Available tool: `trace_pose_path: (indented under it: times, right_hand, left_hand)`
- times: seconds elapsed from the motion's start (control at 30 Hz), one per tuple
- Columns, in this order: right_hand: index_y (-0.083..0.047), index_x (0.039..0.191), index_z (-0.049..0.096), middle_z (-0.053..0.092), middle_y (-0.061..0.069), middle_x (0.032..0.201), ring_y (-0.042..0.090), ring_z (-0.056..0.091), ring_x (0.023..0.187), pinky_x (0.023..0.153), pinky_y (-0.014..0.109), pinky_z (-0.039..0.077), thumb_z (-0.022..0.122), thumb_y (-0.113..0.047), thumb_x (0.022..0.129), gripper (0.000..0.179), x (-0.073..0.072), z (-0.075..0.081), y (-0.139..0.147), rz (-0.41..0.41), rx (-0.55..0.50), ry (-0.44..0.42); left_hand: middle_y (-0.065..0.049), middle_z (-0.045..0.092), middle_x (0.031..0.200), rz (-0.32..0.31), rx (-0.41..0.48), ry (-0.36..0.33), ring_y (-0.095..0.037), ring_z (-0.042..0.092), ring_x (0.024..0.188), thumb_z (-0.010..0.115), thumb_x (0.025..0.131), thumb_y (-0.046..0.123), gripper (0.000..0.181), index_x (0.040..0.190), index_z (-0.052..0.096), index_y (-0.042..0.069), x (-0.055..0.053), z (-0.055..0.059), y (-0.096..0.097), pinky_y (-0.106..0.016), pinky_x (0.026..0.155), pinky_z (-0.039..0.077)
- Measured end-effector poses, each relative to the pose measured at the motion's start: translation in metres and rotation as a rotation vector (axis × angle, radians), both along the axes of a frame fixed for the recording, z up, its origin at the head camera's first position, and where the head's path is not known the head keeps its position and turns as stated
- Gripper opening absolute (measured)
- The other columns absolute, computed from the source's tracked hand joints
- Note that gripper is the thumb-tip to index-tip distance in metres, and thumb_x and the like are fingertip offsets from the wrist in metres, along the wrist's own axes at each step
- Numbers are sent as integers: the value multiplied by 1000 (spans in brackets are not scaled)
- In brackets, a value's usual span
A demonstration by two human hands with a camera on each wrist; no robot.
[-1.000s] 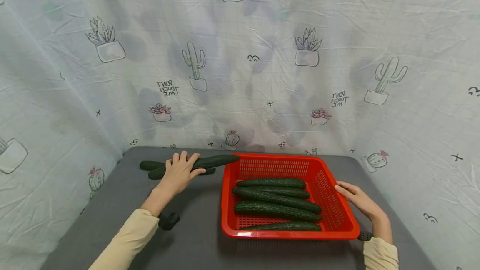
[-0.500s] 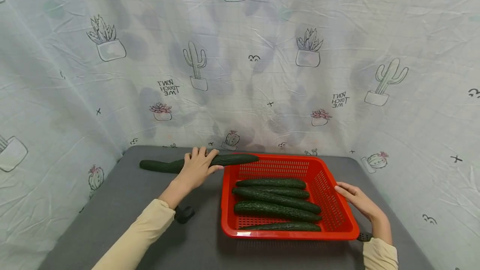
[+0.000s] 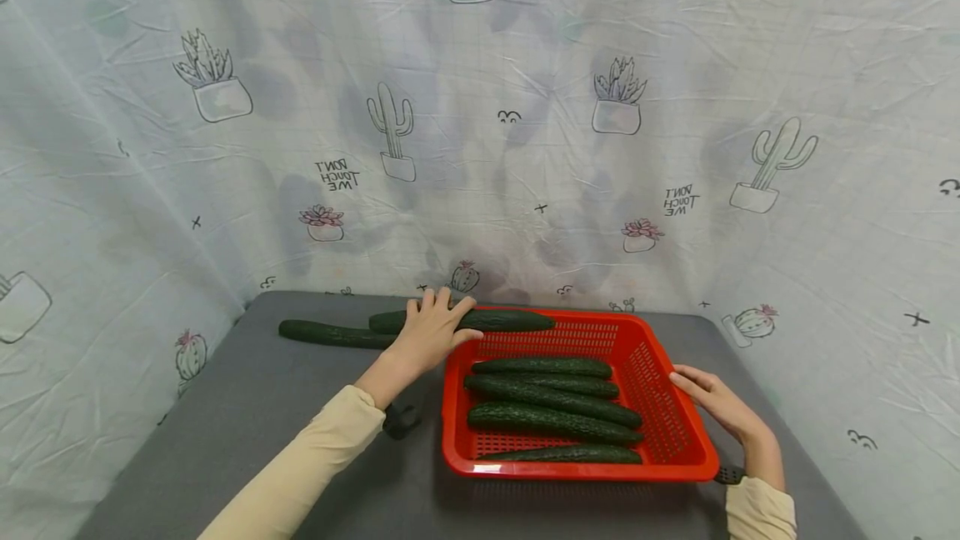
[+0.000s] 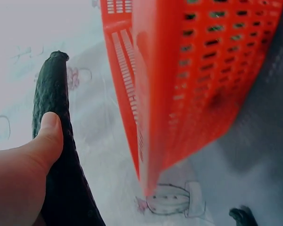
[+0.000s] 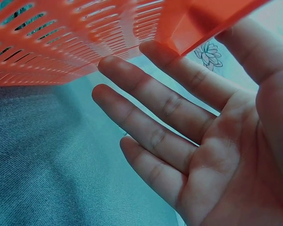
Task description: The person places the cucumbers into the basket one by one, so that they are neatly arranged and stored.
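My left hand holds a dark green cucumber from above, thumb along its near side. Its right end reaches over the back left of the red plastic basket. The left wrist view shows the thumb on this cucumber, apart from the basket wall. Another cucumber lies on the table to the left, its right end hidden by the hand. My right hand rests at the basket's right rim. In the right wrist view its fingers are straight and spread, the index fingertip at the outer wall.
Several cucumbers lie side by side in the basket. The basket stands on a grey table. A pale cloth printed with cacti hangs behind and at both sides.
My left hand has moved right with its cucumber, from above the cucumber on the table to over the basket's back left edge. The right hand and basket have stayed put.
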State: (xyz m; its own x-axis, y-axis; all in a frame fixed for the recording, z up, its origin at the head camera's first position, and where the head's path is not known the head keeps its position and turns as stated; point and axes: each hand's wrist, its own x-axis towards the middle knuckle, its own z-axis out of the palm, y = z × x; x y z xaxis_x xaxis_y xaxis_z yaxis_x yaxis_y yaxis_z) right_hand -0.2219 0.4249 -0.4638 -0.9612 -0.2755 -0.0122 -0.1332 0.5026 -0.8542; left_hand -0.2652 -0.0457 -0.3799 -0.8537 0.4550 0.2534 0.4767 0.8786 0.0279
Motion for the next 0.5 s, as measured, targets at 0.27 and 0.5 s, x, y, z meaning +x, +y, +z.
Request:
trace_pose_path:
  times: [0.27,0.5]
  right_hand:
    - [4,134,42,61,-5,112,0,58,98,81,21,46,40,-23,100,43,1,0,-1,-19,20,-7]
    - [4,133,43,62,-3,112,2,59,98,81,21,47,40,-21,100,41,0,0,-1,-14,9,-7]
  left_hand:
    - [-12,40,119,-18,-54,-30,-29,35,98,39,90,58,53,134,36,28,2,5,27,-40,74,29]
    - [-12,40,118,-34,-80,-61,-28,35,99,35,89,60,55,134,36,28,1,9,48,-40,76,29]
